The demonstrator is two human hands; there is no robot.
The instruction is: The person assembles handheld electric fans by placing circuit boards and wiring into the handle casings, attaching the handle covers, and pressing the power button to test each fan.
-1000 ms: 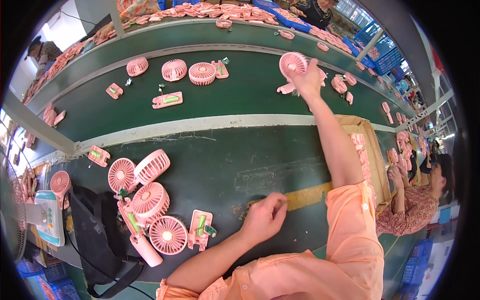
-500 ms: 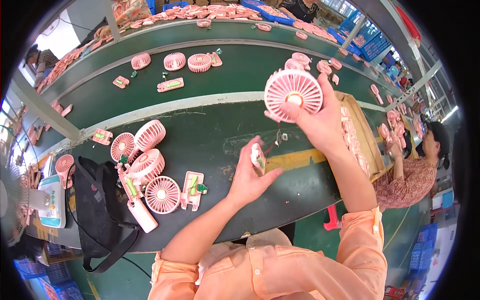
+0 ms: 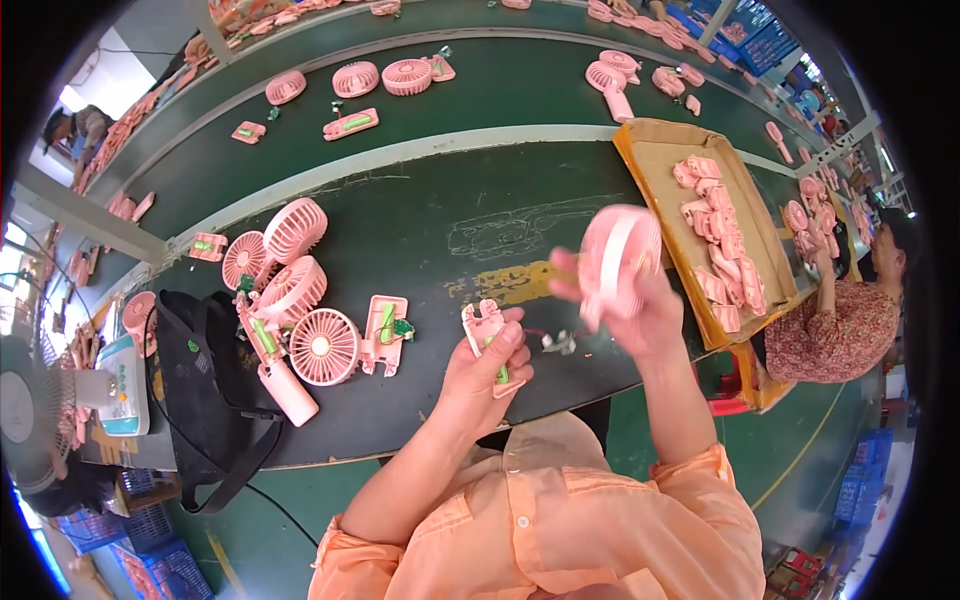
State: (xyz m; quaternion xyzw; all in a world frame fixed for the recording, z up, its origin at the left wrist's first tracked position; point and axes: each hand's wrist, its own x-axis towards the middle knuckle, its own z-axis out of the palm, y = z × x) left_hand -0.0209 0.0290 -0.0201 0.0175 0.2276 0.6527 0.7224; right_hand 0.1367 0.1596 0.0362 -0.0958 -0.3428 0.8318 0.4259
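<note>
Right hand point(image 3: 640, 310) closed round a pink fan head point(image 3: 618, 255), round, ribbed grille, blurred; raised above the desk point(image 3: 440, 215). Left hand point(image 3: 485, 365) closed on a pink handle shell point(image 3: 487, 335), flat, open-faced, a green part showing inside; held just over the near desk edge. Thin wires and a small connector point(image 3: 555, 342) hang between the two hands.

Left of the left hand, on the dark green desk: one open handle shell point(image 3: 385, 330) with a green cell, touching a cluster of four fan heads point(image 3: 322, 345), grilles round and slatted, one with a smooth pink handle point(image 3: 285, 385). One small pink part point(image 3: 208, 246) further left. Black bag point(image 3: 205, 390) drapes over the desk's left end, strap hanging off the edge.

Right of the right hand: one cardboard tray point(image 3: 650, 150), shallow, overhanging the near edge, holding a pile of pink shells point(image 3: 715, 235); count unclear.

Bare desk surface lies ahead of both hands, with a scuffed yellow patch point(image 3: 505, 282).

Beyond, a pale strip divides the desk from a green belt point(image 3: 500, 85) carrying scattered fans and parts. Another person point(image 3: 830, 320) in a patterned top sits far right.
</note>
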